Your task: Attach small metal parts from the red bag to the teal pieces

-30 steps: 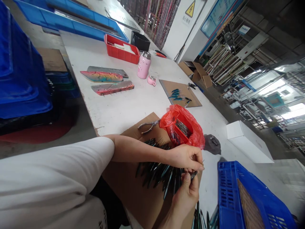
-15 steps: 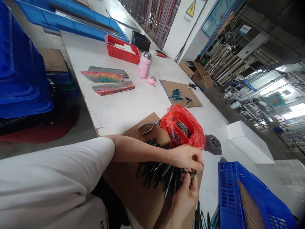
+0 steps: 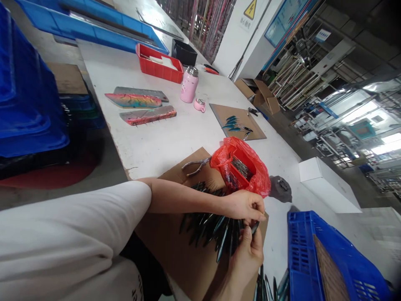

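Note:
My right hand (image 3: 247, 255), coming up from the bottom, is closed in a pinch on a slim dark fishing lure (image 3: 255, 228). My left hand (image 3: 246, 207) reaches in from the left, thumb and fingers pinched close to the lure's upper end; whatever sits between those fingertips is too small to make out. Beneath my left forearm a pile of dark, glossy lures (image 3: 216, 230) lies on a cardboard sheet (image 3: 175, 246). Just beyond my left hand stands a red plastic bag (image 3: 260, 171) around a red box (image 3: 239, 182) of thin metal pieces (image 3: 241, 167).
Pliers (image 3: 197, 166) lie beside the bag. A blue crate (image 3: 299, 251) and more lures (image 3: 266, 288) are at the lower right. Farther back are a pink bottle (image 3: 189, 85), large painted lures (image 3: 134, 100), a board (image 3: 250, 119) with small teal lures, and a white box (image 3: 328, 184).
Both hands keep nearly the same place and grip. The lure has tipped slightly as the fingers shift, and a thin metal tip seen earlier at my left fingertips no longer shows clearly.

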